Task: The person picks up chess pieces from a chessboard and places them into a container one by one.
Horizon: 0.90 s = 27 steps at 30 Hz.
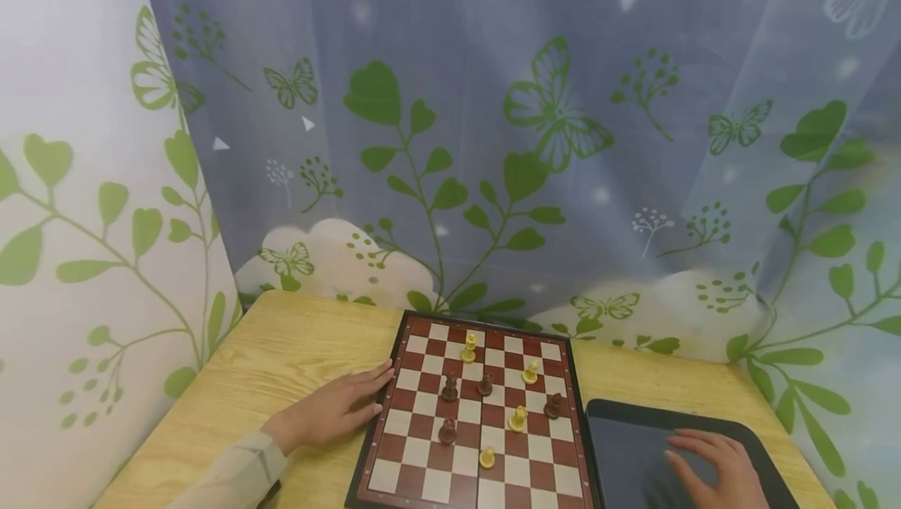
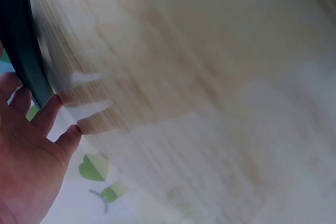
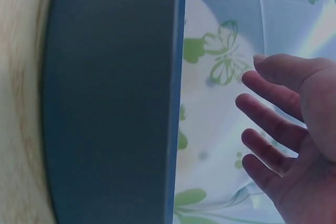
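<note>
The chessboard (image 1: 479, 423) lies flat on the wooden tabletop (image 1: 281, 360), its far edge close to the curtain (image 1: 493, 141) printed with green leaves and butterflies; yellow and brown pieces stand scattered over its squares, among them a yellow piece (image 1: 468, 347) near the far edge and a brown piece (image 1: 447, 431) toward the near left. The left hand (image 1: 338, 409) rests palm down on the tabletop just beside the board's left border; its fingers (image 1: 373, 384) are stretched out straight and relaxed, gripping nothing, with the tips touching or all but touching the dark frame; in the left wrist view the fingertips (image 2: 63, 103) lie against that dark edge, though the picture is blurred. A pale sleeve (image 1: 232, 478) covers the left forearm. To the right of the board, just beside its border, sits a dark tray (image 1: 633, 423) with rounded corners; the right hand (image 1: 718, 466) is over the tray's near right part, fingers (image 1: 686, 442) spread and straight, holding nothing; whether they press on the surface I cannot tell. In the right wrist view the spread fingers (image 3: 273, 124) show apart from the tray's dark rim (image 3: 110, 98), with the curtain behind them.
</note>
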Available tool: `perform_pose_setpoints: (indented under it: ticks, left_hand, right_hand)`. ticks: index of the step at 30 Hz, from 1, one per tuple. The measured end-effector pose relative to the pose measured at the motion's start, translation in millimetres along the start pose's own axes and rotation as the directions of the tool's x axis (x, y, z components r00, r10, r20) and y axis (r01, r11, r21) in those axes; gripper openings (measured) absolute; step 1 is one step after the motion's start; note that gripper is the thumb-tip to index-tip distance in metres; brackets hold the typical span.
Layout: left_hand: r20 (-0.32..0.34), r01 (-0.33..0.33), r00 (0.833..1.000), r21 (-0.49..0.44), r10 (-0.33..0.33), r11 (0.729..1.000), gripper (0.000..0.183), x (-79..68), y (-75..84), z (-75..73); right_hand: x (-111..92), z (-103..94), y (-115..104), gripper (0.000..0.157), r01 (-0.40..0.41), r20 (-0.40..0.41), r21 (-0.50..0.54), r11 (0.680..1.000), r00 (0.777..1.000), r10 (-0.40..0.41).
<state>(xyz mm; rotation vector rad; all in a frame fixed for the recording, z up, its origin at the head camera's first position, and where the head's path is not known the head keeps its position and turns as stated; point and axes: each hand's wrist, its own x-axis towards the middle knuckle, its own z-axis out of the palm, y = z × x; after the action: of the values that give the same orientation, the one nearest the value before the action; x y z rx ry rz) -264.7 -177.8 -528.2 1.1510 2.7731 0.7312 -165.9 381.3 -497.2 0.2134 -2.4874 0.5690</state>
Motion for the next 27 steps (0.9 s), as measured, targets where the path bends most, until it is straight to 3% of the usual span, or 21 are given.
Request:
perform_pose_setpoints:
  ticks: [7, 15, 23, 27]
  left_hand:
    - [-0.001, 0.002, 1.0, 0.016, -0.002, 1.0, 0.058, 0.1, 0.4, -0.4]
    - [-0.013, -0.003, 1.0, 0.03, 0.003, 1.0, 0.058, -1.4, -1.7, 2.6]
    - [-0.018, 0.003, 1.0, 0.047, -0.003, 0.999, 0.058, -0.7, -2.3, 1.3]
    - [-0.02, 0.011, 1.0, 0.05, -0.01, 0.999, 0.058, -0.1, -2.6, 2.8]
  right_hand:
    - [4, 3.1, -16, 0.021, 0.033, 0.055, 0.043, 0.999, 0.998, -0.036]
    - [9, 8.8, -36, 0.02, 0.004, 0.165, 0.108, 0.994, 0.986, -0.022]
    - [19, 19.9, -59, 0.015, -0.026, 0.304, 0.169, 0.985, 0.952, -0.027]
    - [28, 22.1, -69, 0.014, -0.024, 0.331, 0.192, 0.981, 0.943, -0.041]
